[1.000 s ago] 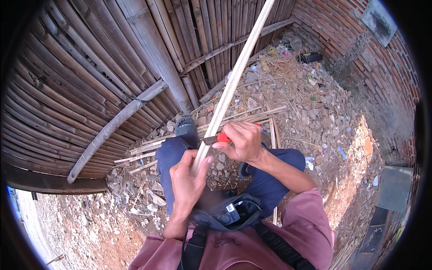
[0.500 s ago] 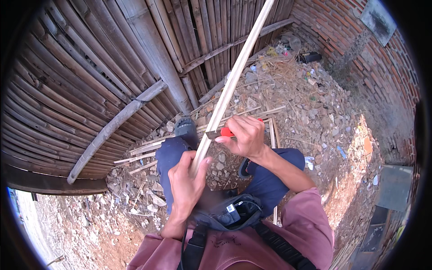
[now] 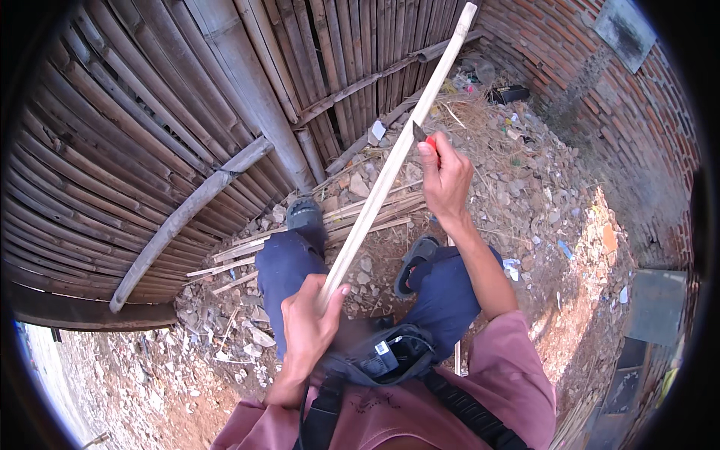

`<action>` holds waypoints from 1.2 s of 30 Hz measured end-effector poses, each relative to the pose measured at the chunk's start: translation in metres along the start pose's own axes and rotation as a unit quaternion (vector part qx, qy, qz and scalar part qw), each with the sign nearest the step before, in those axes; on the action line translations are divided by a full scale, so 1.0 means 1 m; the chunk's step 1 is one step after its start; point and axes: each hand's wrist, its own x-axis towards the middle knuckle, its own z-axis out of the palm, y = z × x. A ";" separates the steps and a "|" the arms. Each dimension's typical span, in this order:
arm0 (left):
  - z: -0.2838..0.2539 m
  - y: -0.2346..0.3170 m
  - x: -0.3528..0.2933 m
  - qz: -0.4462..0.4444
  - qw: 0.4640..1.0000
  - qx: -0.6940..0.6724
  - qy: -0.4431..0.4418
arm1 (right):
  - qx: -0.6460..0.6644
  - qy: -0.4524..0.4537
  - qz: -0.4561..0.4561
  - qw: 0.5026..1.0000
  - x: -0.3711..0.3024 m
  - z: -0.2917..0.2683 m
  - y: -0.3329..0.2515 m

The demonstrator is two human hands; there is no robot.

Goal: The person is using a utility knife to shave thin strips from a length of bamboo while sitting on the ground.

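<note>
A long, pale strip of split bamboo (image 3: 381, 187) slants up and away to the right across the view. My left hand (image 3: 309, 315) is closed around its near end, thumb along the right side. In my right hand (image 3: 448, 176) is a knife (image 3: 429, 140) with a red handle, the fingers wrapped round it. Its dark blade meets the right edge of the strip, well up toward the far end. Most of the handle is hidden by the fingers.
More bamboo strips (image 3: 352, 217) lie on the rubble-strewn ground beyond my feet. A bamboo slat wall (image 3: 142, 135) rises on the left, a brick wall (image 3: 577, 67) on the right. An open black bag (image 3: 382, 356) sits at my waist, between my legs.
My right hand has moved up and away along the strip with the knife. The strip's far end has come into view; my left hand keeps its hold near the same place.
</note>
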 end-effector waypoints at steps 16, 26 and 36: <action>-0.001 -0.001 0.018 -0.037 0.997 -0.048 -0.048 | 0.484 -0.289 0.163 0.810 -0.036 0.018 -0.028; -0.004 -0.029 0.016 -0.007 0.991 -0.090 -0.099 | 0.520 -0.140 0.251 0.805 -0.015 -0.006 -0.003; -0.005 -0.021 0.023 -0.039 0.984 -0.117 -0.125 | 0.260 -0.134 0.055 0.955 -0.027 -0.006 0.001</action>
